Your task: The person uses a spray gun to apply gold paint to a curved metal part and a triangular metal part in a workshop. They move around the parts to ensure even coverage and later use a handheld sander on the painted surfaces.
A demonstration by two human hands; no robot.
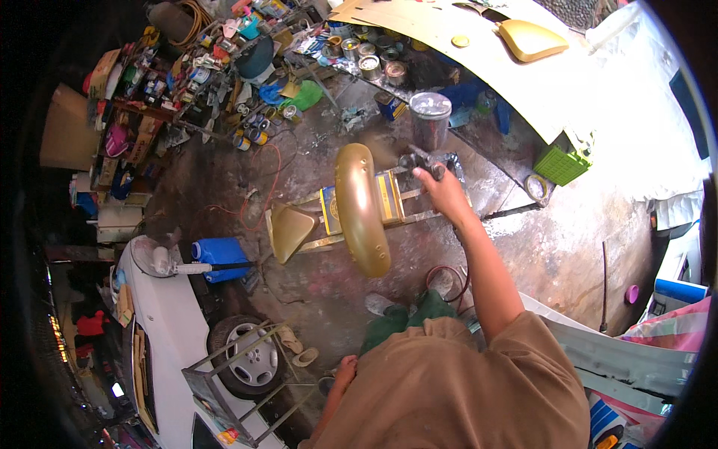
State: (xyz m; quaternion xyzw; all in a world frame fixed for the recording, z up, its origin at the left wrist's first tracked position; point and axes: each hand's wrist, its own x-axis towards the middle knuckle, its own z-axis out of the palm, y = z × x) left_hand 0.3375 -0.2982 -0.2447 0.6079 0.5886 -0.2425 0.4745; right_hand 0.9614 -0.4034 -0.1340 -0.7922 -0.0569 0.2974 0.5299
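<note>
My right hand (441,191) is closed round a spray gun (423,162), held out to the right of a gold-painted fender (359,213). The gun and the fender are apart. A blue and yellow box (390,196) props the fender up on a low slatted stand (317,242). On the stand's left end lies a gold, roughly triangular panel (290,231). Down by my left side hangs my left hand (346,370), its fingers curled in and nothing visible in them.
A lidded paint-stained bucket (430,120) stands beyond the gun, near open paint cans (370,67). Another gold part (531,40) lies on cardboard at the back right. A fan (159,260), blue jerrycan (221,260) and white car (166,322) are at left; an orange hose (258,224) crosses the floor.
</note>
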